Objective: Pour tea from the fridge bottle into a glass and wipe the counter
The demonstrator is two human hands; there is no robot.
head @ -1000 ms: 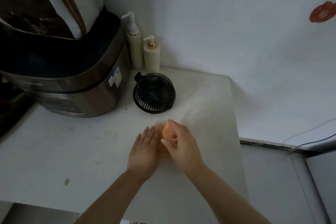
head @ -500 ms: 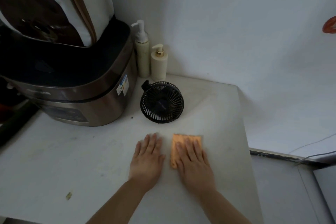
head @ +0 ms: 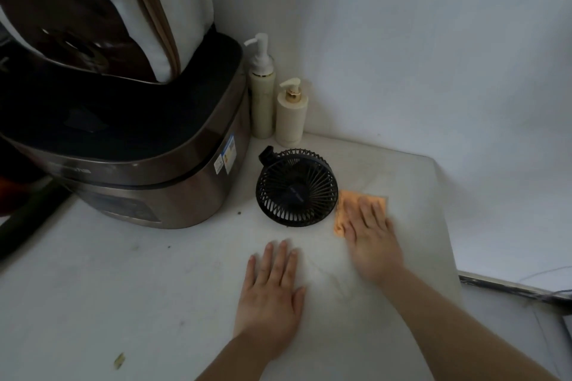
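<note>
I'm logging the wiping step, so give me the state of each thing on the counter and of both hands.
right hand: fingers straight, pressing the orange cloth, blurred.
left hand: flat on the counter, holding nothing.
orange cloth: flat on the counter under the right hand.
black fan: blades look still.
cooker: lid shut.
tall pump bottle: upright.
short pump bottle: upright.

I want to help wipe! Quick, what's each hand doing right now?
Left hand: open, flat on the counter, holding nothing.
Right hand: open, pressing the orange cloth.
</note>
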